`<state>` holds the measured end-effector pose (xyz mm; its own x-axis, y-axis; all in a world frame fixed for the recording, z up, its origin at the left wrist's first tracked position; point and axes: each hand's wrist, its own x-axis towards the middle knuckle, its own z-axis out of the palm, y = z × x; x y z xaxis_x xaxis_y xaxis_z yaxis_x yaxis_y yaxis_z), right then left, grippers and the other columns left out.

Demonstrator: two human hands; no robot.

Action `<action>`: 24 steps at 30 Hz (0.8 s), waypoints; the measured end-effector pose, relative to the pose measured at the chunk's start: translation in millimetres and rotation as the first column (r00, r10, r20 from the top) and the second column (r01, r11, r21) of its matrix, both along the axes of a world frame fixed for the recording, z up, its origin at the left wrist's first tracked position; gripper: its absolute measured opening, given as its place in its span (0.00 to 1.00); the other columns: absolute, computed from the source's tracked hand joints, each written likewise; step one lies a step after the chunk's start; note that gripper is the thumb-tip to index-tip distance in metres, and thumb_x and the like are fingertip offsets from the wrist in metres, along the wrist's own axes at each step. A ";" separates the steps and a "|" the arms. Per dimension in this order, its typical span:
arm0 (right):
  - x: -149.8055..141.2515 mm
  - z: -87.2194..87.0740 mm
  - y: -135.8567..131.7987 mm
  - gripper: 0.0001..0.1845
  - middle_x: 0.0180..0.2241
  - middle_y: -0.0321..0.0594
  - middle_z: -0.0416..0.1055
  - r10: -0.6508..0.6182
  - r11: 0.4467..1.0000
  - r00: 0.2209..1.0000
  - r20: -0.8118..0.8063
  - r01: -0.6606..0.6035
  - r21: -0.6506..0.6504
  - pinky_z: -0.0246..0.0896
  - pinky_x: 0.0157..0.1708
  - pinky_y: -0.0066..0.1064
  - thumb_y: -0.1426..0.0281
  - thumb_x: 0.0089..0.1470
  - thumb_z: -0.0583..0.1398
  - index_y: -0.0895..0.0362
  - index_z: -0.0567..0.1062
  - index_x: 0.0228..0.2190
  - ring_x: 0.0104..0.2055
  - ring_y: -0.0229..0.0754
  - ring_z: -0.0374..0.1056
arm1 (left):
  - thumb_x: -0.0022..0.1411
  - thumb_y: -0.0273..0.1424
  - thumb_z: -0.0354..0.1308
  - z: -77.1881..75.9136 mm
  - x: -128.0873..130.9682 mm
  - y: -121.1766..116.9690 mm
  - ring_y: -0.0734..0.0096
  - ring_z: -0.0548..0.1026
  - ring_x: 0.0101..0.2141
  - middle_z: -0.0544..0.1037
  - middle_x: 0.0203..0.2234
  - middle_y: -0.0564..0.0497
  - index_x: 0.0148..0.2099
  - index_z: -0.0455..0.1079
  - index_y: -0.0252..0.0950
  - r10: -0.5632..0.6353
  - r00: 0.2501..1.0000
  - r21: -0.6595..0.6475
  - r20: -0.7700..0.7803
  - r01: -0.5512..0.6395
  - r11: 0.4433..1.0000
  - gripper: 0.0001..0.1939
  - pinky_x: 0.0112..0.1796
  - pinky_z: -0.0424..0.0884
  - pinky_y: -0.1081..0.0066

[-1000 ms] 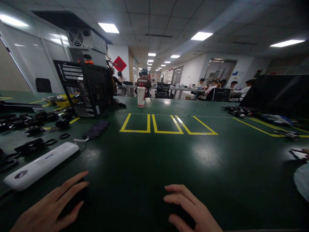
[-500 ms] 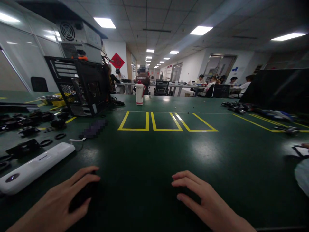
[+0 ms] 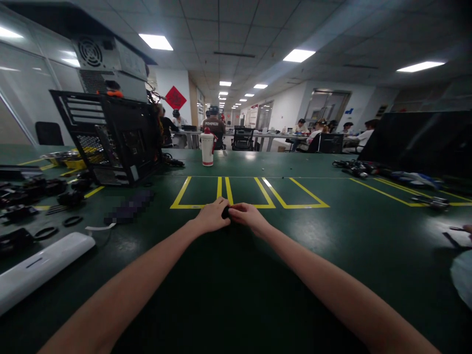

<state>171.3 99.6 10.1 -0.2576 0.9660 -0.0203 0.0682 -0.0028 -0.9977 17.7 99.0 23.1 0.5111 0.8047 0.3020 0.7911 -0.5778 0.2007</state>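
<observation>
Both my arms reach forward over the dark green table (image 3: 332, 236). My left hand (image 3: 212, 216) and my right hand (image 3: 246, 215) meet near the front edge of the yellow outlined boxes (image 3: 236, 191). Between their fingertips sits a small dark object (image 3: 225, 212), too small to name. Both hands have curled fingers pinched on it. The object is mostly hidden by the fingers.
An open black computer case (image 3: 110, 137) stands at the left with dark parts (image 3: 44, 189) around it. A white oblong device (image 3: 40, 268) lies front left. A white bottle (image 3: 207, 147) stands behind the boxes. Cables and tools (image 3: 372, 169) lie right. People sit at far tables.
Both hands were resting flat near the table's front edge, the left over a dark object. They have stretched forward and come together at the yellow boxes, pinching the small dark thing.
</observation>
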 end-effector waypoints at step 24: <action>4.6 -10.7 -3.6 0.20 0.38 0.39 0.69 0.050 0.998 0.996 -0.075 -0.052 -0.024 0.66 0.38 0.31 0.73 0.41 0.62 0.56 0.70 0.40 0.32 0.34 0.68 | 0.47 0.38 0.62 -23.0 -19.2 -7.4 0.58 0.67 0.47 0.68 0.47 0.45 0.54 0.58 0.37 -0.030 0.892 -0.144 0.450 0.106 0.984 0.33 0.47 0.62 0.60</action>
